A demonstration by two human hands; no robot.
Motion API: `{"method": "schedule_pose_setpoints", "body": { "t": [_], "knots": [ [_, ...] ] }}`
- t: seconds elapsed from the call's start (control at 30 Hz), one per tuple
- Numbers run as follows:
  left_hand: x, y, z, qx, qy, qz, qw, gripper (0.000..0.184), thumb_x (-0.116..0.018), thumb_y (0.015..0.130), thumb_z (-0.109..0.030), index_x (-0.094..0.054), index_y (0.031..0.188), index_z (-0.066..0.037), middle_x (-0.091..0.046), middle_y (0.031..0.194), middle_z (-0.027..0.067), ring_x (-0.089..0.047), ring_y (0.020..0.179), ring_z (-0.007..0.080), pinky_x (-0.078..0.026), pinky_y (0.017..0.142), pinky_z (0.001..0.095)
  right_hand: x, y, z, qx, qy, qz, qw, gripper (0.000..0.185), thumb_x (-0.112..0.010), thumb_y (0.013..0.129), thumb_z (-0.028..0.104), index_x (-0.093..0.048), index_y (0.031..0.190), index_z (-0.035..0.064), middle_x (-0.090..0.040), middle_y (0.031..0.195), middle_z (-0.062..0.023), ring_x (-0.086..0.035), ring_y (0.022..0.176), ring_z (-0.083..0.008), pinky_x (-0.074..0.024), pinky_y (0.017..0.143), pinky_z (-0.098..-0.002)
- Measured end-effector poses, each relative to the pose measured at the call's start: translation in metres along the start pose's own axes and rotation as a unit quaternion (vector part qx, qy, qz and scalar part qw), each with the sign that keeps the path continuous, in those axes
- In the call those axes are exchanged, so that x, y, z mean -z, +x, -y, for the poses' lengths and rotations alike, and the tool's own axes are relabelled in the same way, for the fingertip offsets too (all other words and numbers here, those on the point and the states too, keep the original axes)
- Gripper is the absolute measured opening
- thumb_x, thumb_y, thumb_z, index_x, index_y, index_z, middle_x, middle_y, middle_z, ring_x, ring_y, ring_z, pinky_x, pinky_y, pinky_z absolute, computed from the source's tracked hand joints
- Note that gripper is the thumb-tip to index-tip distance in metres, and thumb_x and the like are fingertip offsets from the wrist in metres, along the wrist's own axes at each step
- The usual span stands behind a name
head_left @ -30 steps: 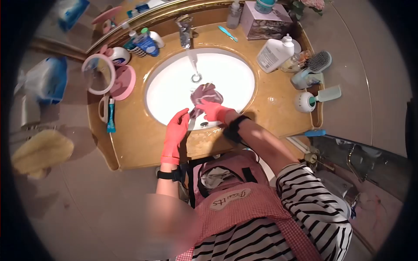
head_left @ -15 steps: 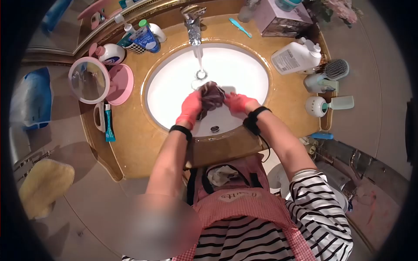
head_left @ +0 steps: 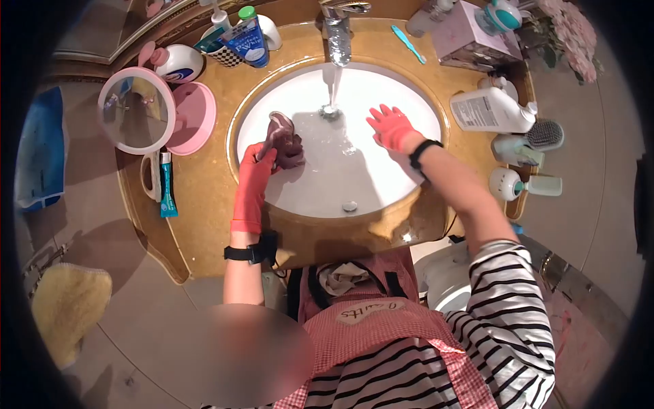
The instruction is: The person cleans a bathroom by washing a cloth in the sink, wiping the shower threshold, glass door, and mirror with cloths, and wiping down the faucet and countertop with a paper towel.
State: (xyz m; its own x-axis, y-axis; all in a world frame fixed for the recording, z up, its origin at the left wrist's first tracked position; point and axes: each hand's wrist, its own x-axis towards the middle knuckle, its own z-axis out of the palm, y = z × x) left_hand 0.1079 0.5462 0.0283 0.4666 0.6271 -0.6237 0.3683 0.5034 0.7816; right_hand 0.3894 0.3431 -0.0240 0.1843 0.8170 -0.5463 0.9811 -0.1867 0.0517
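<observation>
Holds the crumpled mauve cloth (head_left: 286, 142) in the gloved left hand (head_left: 264, 158), with thumb and fingers closed on its near-left edge, probably for a sure hold on limp, folded fabric. Carries it over the left part of the white basin (head_left: 402, 180), well apart from the water stream (head_left: 334, 85); likely catches any drips there instead of wetting the worktop (head_left: 204, 232).

Spreads the fingers of the gloved right hand (head_left: 392, 128) over the right part of the basin, back upward, gripping nothing. Cannot tell contact with the white surface from a slight gap. Perhaps leaves this hand loose because of the one-handed hold on the cloth. Runs water from the faucet (head_left: 336, 37) down to the drain (head_left: 330, 112), between both hands.

Points the cloth's narrower far end toward the back of the basin, left of the faucet. Sets its long axis roughly from near side to far, tilting a little leftward at the far end, with the fuller near part sagging right of the fingers. Shows no certain front or back in such a bunched shape.

Lines the sides with a toothpaste tube (head_left: 167, 187), a round mirror (head_left: 136, 112) and a white bottle (head_left: 492, 111), presumably for easy reach around the basin.
</observation>
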Motion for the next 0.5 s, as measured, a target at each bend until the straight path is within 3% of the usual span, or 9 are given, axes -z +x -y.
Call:
{"method": "schedule_pose_setpoints", "body": {
  "t": [0.07,0.13,0.17,0.23,0.27,0.33,0.43,0.47,0.5],
  "knots": [
    [0.003,-0.004,0.001,-0.002,0.004,-0.003,1.0,0.014,-0.06,0.087,-0.01,-0.053,0.099,-0.006,-0.058,0.085,0.0026,-0.056,0.075,0.0104,-0.051,0.062,0.0261,-0.013,0.041,0.034,-0.044,0.078,-0.084,0.992,0.051,-0.049,0.084,0.026,-0.042,0.134,0.0184,-0.028,0.144,-0.0101,-0.031,0.13,-0.0319,-0.0283,0.105,-0.0473],
    [0.003,-0.005,0.003,0.003,-0.012,-0.007,1.0,0.017,-0.06,0.087,-0.01,-0.054,0.102,-0.005,-0.059,0.087,0.003,-0.057,0.076,0.0108,-0.051,0.062,0.0257,-0.042,0.084,0.064,0.008,0.258,-0.048,0.965,0.049,-0.051,0.083,0.02,-0.044,0.131,0.0163,-0.033,0.14,-0.0125,-0.033,0.128,-0.0343,-0.0342,0.103,-0.0419],
    [0.005,-0.005,0.003,0.012,-0.01,-0.006,1.0,0.019,-0.061,0.087,-0.01,-0.054,0.104,-0.005,-0.06,0.092,0.0043,-0.057,0.08,0.0117,-0.051,0.062,0.0252,-0.029,0.082,0.06,0.01,0.255,-0.05,0.965,0.049,-0.051,0.083,0.02,-0.044,0.131,0.0163,-0.033,0.14,-0.0125,-0.033,0.128,-0.0343,-0.0342,0.103,-0.0419],
    [0.007,-0.007,0.004,0.012,-0.014,-0.008,1.0,0.019,-0.061,0.087,-0.01,-0.054,0.104,-0.005,-0.06,0.094,0.0049,-0.058,0.081,0.0122,-0.051,0.062,0.0252,0.0,0.065,0.053,-0.098,0.591,-0.007,0.801,0.046,-0.052,0.082,0.016,-0.047,0.127,0.0135,-0.038,0.136,-0.015,-0.036,0.126,-0.0343,-0.04,0.098,-0.0376],
    [0.008,-0.006,0.004,0.012,-0.017,-0.01,1.0,0.02,-0.061,0.087,-0.01,-0.054,0.104,-0.005,-0.06,0.096,0.0054,-0.058,0.083,0.0127,-0.052,0.063,0.0252,-0.029,0.086,0.038,-0.096,0.3,-0.103,0.944,0.044,-0.054,0.08,0.011,-0.05,0.123,0.0109,-0.041,0.134,-0.0135,-0.036,0.126,-0.0328,-0.0411,0.096,-0.0425],
    [0.008,0.001,0.0,-0.003,-0.016,-0.019,1.0,0.02,-0.061,0.087,-0.01,-0.054,0.105,-0.005,-0.06,0.097,0.0058,-0.058,0.083,0.0127,-0.052,0.062,0.0254,-0.012,0.083,0.041,-0.166,0.266,-0.243,0.918,0.05,-0.058,0.078,0.013,-0.046,0.126,0.0084,-0.04,0.135,-0.0141,-0.035,0.127,-0.0338,-0.0383,0.098,-0.0476],
    [-0.001,-0.007,-0.002,-0.002,-0.01,-0.017,1.0,0.023,-0.06,0.087,-0.011,-0.053,0.107,-0.004,-0.06,0.097,0.0067,-0.058,0.083,0.0127,-0.052,0.062,0.0253,0.0,0.068,0.081,-0.113,0.281,-0.154,0.941,0.079,-0.073,0.066,0.023,-0.035,0.133,0.0045,-0.028,0.141,-0.0189,-0.029,0.128,-0.0386,-0.0312,0.102,-0.051],
    [-0.008,-0.005,-0.011,-0.01,-0.012,-0.011,1.0,0.025,-0.06,0.087,-0.011,-0.053,0.109,-0.003,-0.06,0.096,0.0073,-0.059,0.081,0.0127,-0.051,0.061,0.025,0.02,0.054,0.092,-0.136,0.307,-0.075,0.939,0.079,-0.071,0.07,0.028,-0.033,0.136,0.0059,-0.025,0.144,-0.0184,-0.026,0.131,-0.0369,-0.03,0.104,-0.0507],
    [-0.017,-0.005,-0.016,-0.012,-0.013,-0.008,1.0,0.025,-0.06,0.087,-0.011,-0.053,0.109,-0.003,-0.06,0.096,0.0073,-0.059,0.081,0.0127,-0.051,0.061,0.025,0.019,0.049,0.093,-0.081,0.348,-0.003,0.934,0.076,-0.068,0.075,0.031,-0.032,0.137,0.0073,-0.025,0.144,-0.0168,-0.026,0.132,-0.0349,-0.0296,0.104,-0.0497]
  ]
}}
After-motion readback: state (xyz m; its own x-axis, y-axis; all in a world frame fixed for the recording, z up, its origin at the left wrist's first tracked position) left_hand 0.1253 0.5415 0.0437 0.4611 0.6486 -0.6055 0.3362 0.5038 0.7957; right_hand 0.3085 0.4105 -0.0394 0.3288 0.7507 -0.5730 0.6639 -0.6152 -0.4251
